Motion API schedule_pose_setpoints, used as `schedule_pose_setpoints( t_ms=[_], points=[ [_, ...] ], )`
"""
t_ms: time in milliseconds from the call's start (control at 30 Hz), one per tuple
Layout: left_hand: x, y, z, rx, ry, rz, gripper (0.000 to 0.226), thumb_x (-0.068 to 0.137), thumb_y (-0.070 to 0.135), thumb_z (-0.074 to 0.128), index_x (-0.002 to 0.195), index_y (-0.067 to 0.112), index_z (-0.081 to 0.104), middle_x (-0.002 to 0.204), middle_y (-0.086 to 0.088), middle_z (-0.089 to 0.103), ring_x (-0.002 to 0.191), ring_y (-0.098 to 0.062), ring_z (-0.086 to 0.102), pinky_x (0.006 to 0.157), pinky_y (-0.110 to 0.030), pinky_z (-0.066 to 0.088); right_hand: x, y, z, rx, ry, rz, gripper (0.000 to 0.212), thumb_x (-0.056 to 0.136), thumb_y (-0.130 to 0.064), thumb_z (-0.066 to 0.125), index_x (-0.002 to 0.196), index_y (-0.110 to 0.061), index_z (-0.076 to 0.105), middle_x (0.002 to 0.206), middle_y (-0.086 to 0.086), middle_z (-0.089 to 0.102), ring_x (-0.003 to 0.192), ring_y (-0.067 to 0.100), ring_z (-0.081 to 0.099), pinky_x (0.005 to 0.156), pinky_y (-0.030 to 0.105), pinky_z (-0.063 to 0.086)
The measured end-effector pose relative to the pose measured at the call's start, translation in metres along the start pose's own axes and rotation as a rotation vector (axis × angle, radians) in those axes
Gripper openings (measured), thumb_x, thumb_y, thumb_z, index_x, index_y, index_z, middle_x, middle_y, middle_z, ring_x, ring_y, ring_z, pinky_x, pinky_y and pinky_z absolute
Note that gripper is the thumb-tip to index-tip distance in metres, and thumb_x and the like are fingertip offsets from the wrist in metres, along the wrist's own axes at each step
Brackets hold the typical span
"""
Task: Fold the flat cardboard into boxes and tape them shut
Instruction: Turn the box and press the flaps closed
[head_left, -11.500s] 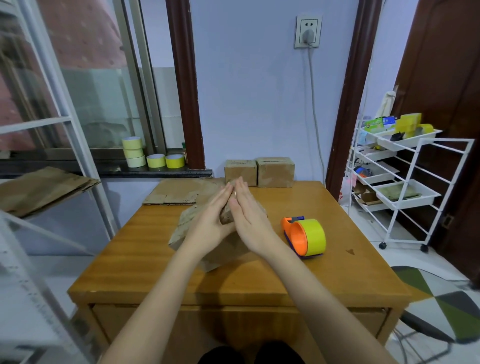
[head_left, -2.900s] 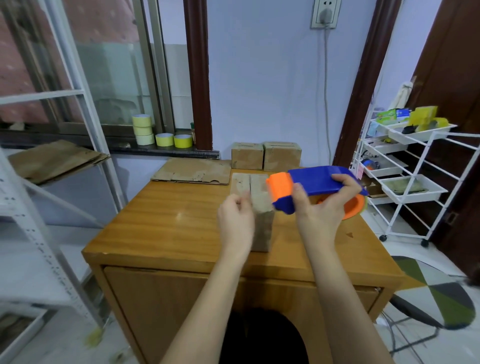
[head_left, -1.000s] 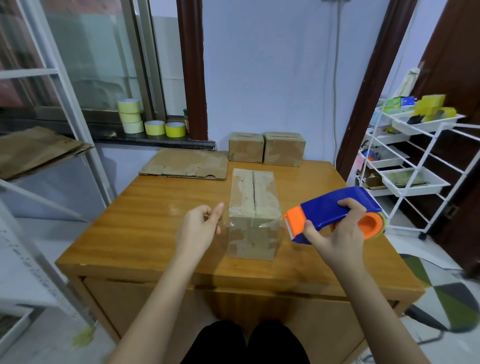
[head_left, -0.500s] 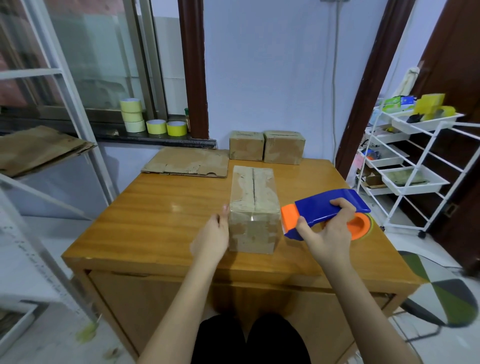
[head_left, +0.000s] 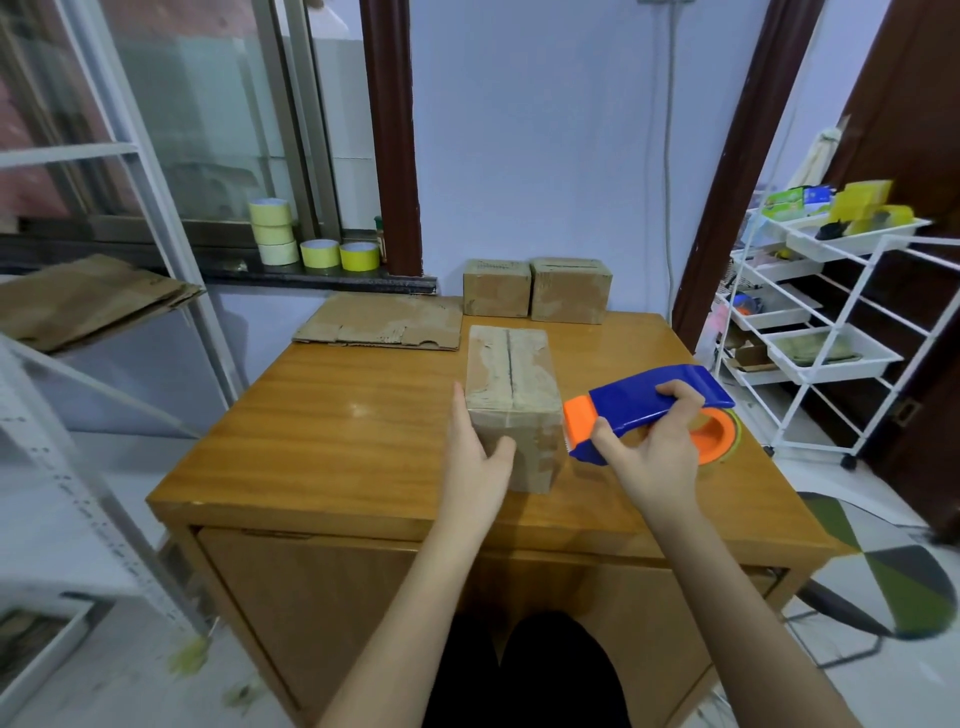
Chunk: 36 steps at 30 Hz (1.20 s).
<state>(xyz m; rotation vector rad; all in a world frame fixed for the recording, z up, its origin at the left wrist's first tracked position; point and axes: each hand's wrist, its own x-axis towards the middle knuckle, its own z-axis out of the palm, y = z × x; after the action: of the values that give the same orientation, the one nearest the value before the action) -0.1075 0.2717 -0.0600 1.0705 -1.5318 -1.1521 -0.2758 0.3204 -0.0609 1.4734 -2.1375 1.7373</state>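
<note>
Head view: a person stands at a wooden table (head_left: 332, 431) with a folded cardboard box (head_left: 511, 374) between the two hands.
Step in hand: judged to be pressing down the tape end on the box's near face, with the top seam already covered by clear tape.
Left hand (head_left: 475, 462): fingers straight along the box's left wall, thumb laid across the near face; it braces and presses, and does not wrap round the box.
Right hand (head_left: 652, 449): fingers curled round the body of the blue and orange tape dispenser (head_left: 649, 408), holding it firmly.
Dispenser position: just to the right of the braced box, orange nose almost at the near right corner; whether it touches cannot be told.
Box position: on the table, directly ahead of the left palm, long axis pointing away from the person.
Technique: the person should keep the left palm flat against the wall so the box does not slide, and rub the thumb across the tape end from the middle outward.
Risk: a loose tail may lift or crease if it is not pressed flat.
Beyond the grip: two finished boxes (head_left: 535, 288) stand at the far edge, and flat cardboard (head_left: 382, 325) lies far left of them.
</note>
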Motion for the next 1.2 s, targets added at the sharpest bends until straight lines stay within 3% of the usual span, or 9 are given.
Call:
schedule_pose_setpoints(
  t_ms=[100,200,300,567,700,767,867,1100,1200],
  points=[
    [0.004,0.002,-0.010,0.320,0.018,0.082,0.082,0.089,0.014,0.062,0.153,0.020,0.010,0.153,0.000,0.032,0.139,-0.018,0.033,0.111,-0.039,0.036,0.000,-0.003,-0.002,-0.008,-0.011,0.007,0.062,0.077,-0.020,0.075,0.120,-0.011,0.031,0.082,-0.014,0.049,0.076,0.020,0.058,0.070,0.034,0.045],
    [0.006,0.008,-0.024,0.931,0.088,0.450,0.074,0.091,0.024,0.058,0.152,0.011,0.017,0.159,-0.007,0.014,0.147,-0.021,0.012,0.119,-0.035,0.009,0.000,-0.007,-0.005,-0.030,-0.028,0.013,0.062,0.078,-0.021,0.074,0.121,-0.011,0.031,0.081,-0.014,0.049,0.076,0.020,0.058,0.071,0.034,0.045],
    [0.011,0.016,-0.030,1.211,-0.079,0.686,0.061,0.100,0.021,0.045,0.151,0.009,0.016,0.158,-0.009,0.016,0.147,-0.018,0.014,0.112,-0.027,-0.005,0.001,-0.008,-0.006,-0.033,-0.044,0.023,0.061,0.078,-0.022,0.074,0.121,-0.013,0.030,0.081,-0.013,0.050,0.078,0.021,0.059,0.073,0.037,0.048],
    [0.012,0.024,-0.032,1.371,-0.181,0.685,0.069,0.096,0.022,0.050,0.152,0.009,0.011,0.159,-0.009,0.016,0.146,-0.018,0.016,0.118,-0.029,0.006,-0.002,-0.007,-0.004,-0.014,-0.042,0.059,0.062,0.079,-0.022,0.073,0.122,-0.013,0.030,0.084,-0.008,0.052,0.080,0.020,0.058,0.073,0.033,0.044],
    [0.022,0.043,-0.031,1.407,-0.149,0.743,0.051,0.090,0.029,0.055,0.135,0.010,0.042,0.138,-0.007,0.049,0.127,-0.021,0.042,0.113,-0.031,0.020,0.000,-0.008,-0.005,-0.032,-0.050,0.044,0.061,0.079,-0.023,0.072,0.122,-0.012,0.030,0.091,0.001,0.057,0.079,0.020,0.058,0.068,0.029,0.038],
    [0.021,0.046,-0.023,1.329,-0.172,0.768,0.057,0.091,0.035,0.057,0.138,0.009,0.039,0.142,-0.009,0.044,0.131,-0.022,0.038,0.113,-0.029,0.020,0.001,-0.010,-0.005,-0.044,-0.059,0.023,0.061,0.079,-0.024,0.072,0.122,-0.011,0.031,0.091,0.002,0.057,0.076,0.018,0.056,0.066,0.028,0.036],
    [0.014,0.036,-0.008,1.265,-0.271,0.827,0.070,0.098,0.034,0.047,0.152,0.009,0.011,0.160,-0.008,0.012,0.147,-0.019,0.011,0.116,-0.027,0.002,0.001,-0.010,-0.005,-0.045,-0.057,0.021,0.061,0.080,-0.023,0.073,0.123,-0.011,0.031,0.091,0.001,0.055,0.073,0.014,0.055,0.062,0.026,0.036],
    [0.019,0.022,-0.001,1.100,-0.157,0.820,0.049,0.103,0.027,0.039,0.149,0.014,0.029,0.155,-0.004,0.030,0.142,-0.014,0.028,0.115,-0.027,0.018,0.001,-0.008,-0.004,-0.048,-0.057,0.047,0.062,0.080,-0.025,0.073,0.123,-0.014,0.030,0.092,0.000,0.055,0.074,0.011,0.055,0.061,0.016,0.035],
    [0.019,0.022,0.001,1.079,-0.154,0.807,0.049,0.101,0.029,0.043,0.147,0.014,0.034,0.152,-0.004,0.036,0.140,-0.014,0.033,0.114,-0.028,0.024,-0.001,-0.008,-0.003,-0.037,-0.055,0.051,0.061,0.080,-0.026,0.072,0.122,-0.014,0.030,0.090,0.002,0.058,0.076,0.015,0.057,0.061,0.022,0.036]
  ],
)
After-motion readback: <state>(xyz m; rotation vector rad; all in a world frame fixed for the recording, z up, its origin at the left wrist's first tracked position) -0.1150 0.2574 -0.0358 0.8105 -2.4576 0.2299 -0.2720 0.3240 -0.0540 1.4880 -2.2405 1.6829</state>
